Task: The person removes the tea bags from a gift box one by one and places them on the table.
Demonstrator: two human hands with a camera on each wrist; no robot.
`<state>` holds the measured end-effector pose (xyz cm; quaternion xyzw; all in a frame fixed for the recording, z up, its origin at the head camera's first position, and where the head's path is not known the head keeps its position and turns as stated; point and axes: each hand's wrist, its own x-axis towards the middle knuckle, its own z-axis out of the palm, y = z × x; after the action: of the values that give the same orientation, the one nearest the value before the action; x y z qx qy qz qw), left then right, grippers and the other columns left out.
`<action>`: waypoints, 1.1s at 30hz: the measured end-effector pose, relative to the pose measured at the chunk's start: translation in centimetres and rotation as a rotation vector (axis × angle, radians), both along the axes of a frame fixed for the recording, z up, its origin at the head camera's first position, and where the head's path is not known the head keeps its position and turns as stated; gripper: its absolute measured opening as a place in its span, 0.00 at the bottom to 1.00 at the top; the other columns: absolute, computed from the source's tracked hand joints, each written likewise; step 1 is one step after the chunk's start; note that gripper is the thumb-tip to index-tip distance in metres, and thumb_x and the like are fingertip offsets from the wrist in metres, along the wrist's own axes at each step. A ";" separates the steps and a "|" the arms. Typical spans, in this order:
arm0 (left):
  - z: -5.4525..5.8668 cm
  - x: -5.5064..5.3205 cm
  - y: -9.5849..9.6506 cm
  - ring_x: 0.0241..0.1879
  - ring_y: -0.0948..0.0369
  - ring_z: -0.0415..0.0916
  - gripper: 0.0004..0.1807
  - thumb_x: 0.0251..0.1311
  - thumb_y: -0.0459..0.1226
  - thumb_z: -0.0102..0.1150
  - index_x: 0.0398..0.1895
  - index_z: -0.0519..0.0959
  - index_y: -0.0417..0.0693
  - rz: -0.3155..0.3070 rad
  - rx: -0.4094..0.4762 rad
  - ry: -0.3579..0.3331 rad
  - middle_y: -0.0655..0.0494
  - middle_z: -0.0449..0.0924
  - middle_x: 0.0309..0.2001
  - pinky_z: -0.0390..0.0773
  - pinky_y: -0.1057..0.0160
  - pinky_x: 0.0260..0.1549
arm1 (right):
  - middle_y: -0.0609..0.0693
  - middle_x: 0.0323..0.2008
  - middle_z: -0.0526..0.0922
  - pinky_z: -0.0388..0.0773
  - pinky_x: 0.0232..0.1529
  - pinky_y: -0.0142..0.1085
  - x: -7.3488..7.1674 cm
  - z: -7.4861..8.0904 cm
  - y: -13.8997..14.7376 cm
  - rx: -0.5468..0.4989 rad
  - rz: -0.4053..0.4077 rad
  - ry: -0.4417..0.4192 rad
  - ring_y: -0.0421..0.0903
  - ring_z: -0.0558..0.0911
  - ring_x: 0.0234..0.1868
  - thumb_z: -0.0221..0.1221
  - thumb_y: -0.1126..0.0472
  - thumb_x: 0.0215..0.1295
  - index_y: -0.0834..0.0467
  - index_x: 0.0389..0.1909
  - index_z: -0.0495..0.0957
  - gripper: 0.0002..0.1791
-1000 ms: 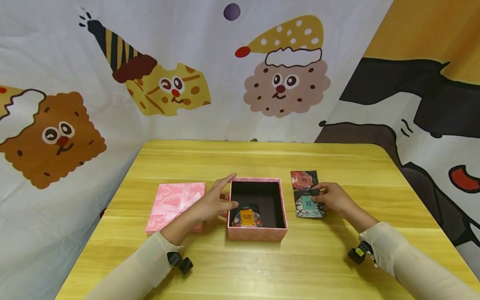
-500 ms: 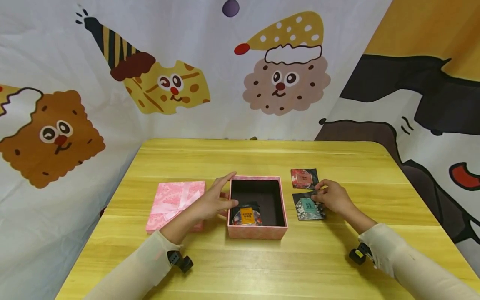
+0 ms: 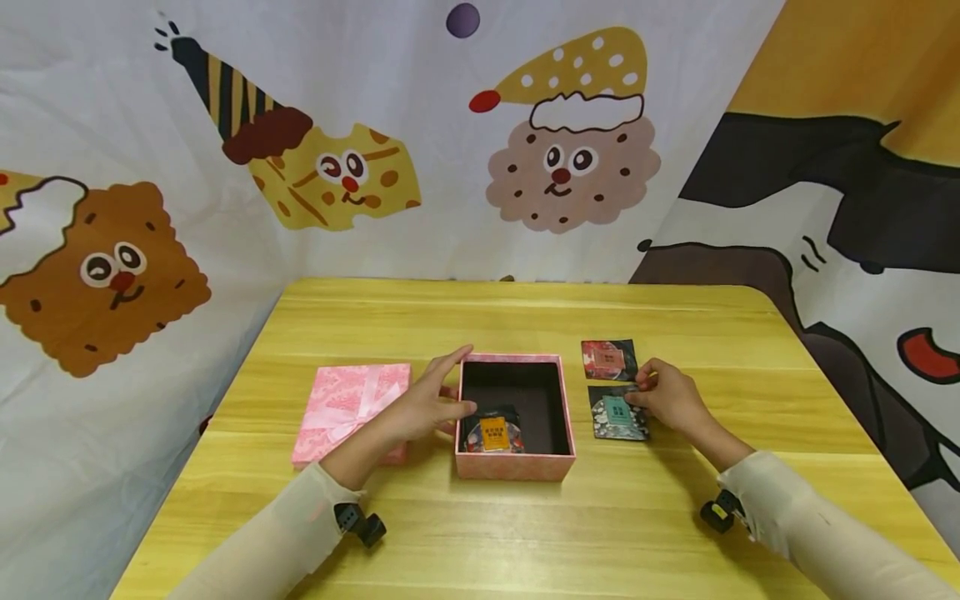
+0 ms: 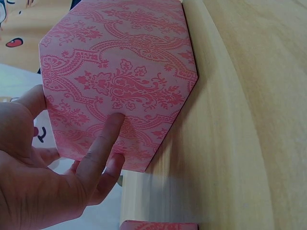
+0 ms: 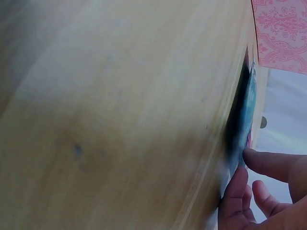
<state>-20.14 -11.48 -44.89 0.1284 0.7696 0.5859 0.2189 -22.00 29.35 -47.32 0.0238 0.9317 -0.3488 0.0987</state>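
Observation:
An open pink patterned box (image 3: pixel 516 468) with a dark inside stands mid-table. Inside it, at the front left, lies a sachet with an orange label (image 3: pixel 494 433). My left hand (image 3: pixel 429 402) rests against the box's left side, fingers spread and mostly straight; in the left wrist view, fingertips touch its patterned wall (image 4: pixel 139 62). Right of the box lies a dark sachet with a teal label (image 3: pixel 618 412). My right hand (image 3: pixel 671 398) pinches that sachet's right edge between thumb and finger. Just behind it lies a sachet with a red label (image 3: pixel 609 360).
A pink lid with a ribbon bow (image 3: pixel 337 400) lies left of the box, partly behind my left forearm. The wooden table (image 3: pixel 480 542) reaches back to a cartoon-printed cloth (image 3: pixel 442 250).
The teal-labelled sachet has shifted slightly toward me and turned a little, then straightened, with my right hand at its edge. My left hand and the box have stayed in place.

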 end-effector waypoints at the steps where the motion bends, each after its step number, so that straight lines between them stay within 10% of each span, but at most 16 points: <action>1: 0.0 0.0 0.0 0.49 0.46 0.82 0.50 0.65 0.34 0.68 0.84 0.49 0.68 0.000 0.004 -0.002 0.47 0.41 0.81 0.88 0.51 0.35 | 0.56 0.34 0.78 0.77 0.26 0.39 0.0 0.0 0.0 0.006 0.000 0.002 0.47 0.81 0.28 0.69 0.65 0.65 0.65 0.43 0.71 0.16; 33: -0.1 0.0 -0.2 0.48 0.47 0.81 0.50 0.66 0.34 0.67 0.84 0.49 0.66 -0.014 0.021 -0.011 0.45 0.40 0.81 0.88 0.52 0.35 | 0.60 0.42 0.85 0.85 0.36 0.43 0.9 1.3 -2.0 -0.146 0.100 0.000 0.53 0.84 0.40 0.61 0.65 0.73 0.69 0.53 0.76 0.14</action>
<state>-20.17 -11.65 -44.95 0.1330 0.7612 0.5933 0.2258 -21.14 27.35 -46.03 -0.0300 0.9038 -0.4105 0.1174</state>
